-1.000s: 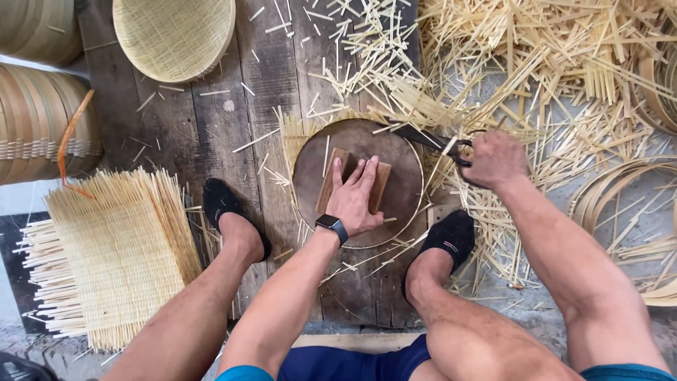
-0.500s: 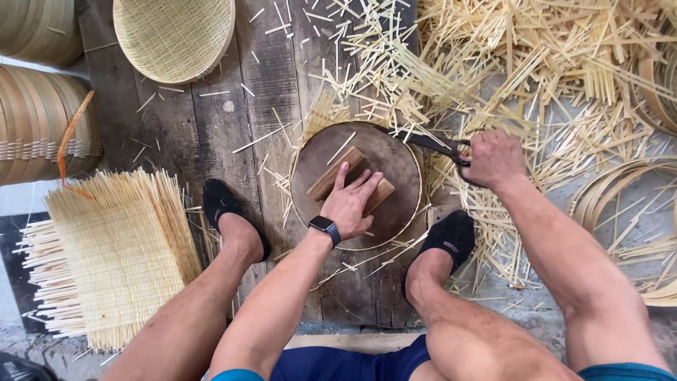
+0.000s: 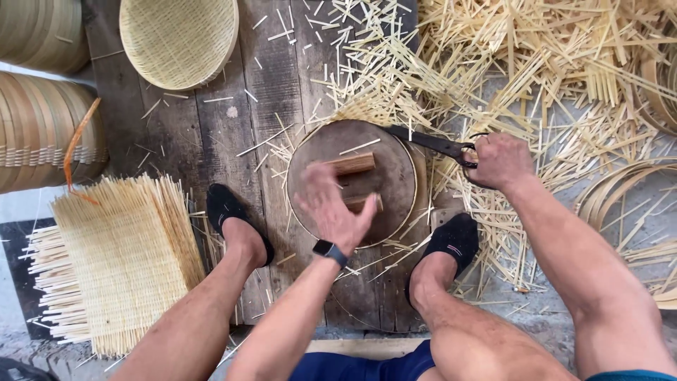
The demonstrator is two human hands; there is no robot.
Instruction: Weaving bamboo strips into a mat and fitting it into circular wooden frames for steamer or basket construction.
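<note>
On the plank floor (image 3: 211,134), your left hand (image 3: 331,208) hovers loose over wood blocks (image 3: 350,164); your right hand (image 3: 499,159) grips shears (image 3: 430,143).

- A basket-weaving workshop floor: bamboo strip offcuts (image 3: 536,77) heaped at 1 o'clock
- Woven tray (image 3: 178,39) at 11
- Woven mat (image 3: 123,264) at 8

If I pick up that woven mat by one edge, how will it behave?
The woven mat is thin strips, so it is probably light and would likely sag or flex. Loose strip ends stick out along its left edge, so they may snag or bend.
</note>
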